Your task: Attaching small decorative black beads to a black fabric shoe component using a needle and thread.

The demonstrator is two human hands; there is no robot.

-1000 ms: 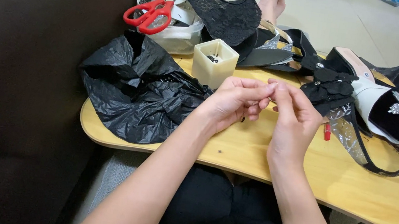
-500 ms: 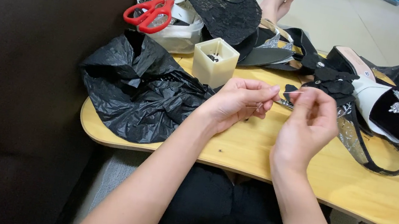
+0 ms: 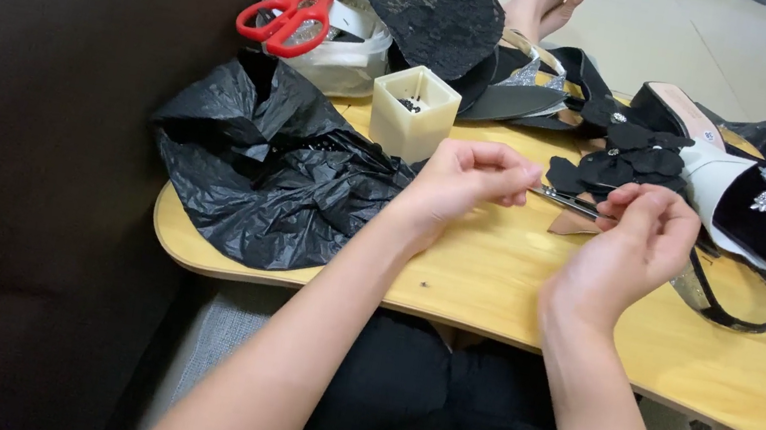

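Observation:
My left hand (image 3: 465,179) hovers over the wooden lap table (image 3: 514,285), thumb and fingertips pinched together. My right hand (image 3: 638,245) is a short way to its right, fingers also pinched. Anything held between the fingertips is too fine to see. A thin metal tool (image 3: 569,202) lies on the table in the gap between my hands, its right end hidden behind my right fingers. Just beyond are black flower-shaped fabric pieces (image 3: 626,158) and a white and black high-heeled shoe (image 3: 733,188) with a silver ornament.
A crumpled black plastic bag (image 3: 261,166) covers the table's left end. A cream square cup (image 3: 408,112) with small dark bits stands behind my left hand. Red-handled scissors (image 3: 283,18), black lace fabric (image 3: 431,10) and black straps (image 3: 744,304) lie around. A dark wall is on the left.
My hands were touching over the table; they have drawn apart, the right hand moving to the right and slightly toward me. The metal tool now shows between them.

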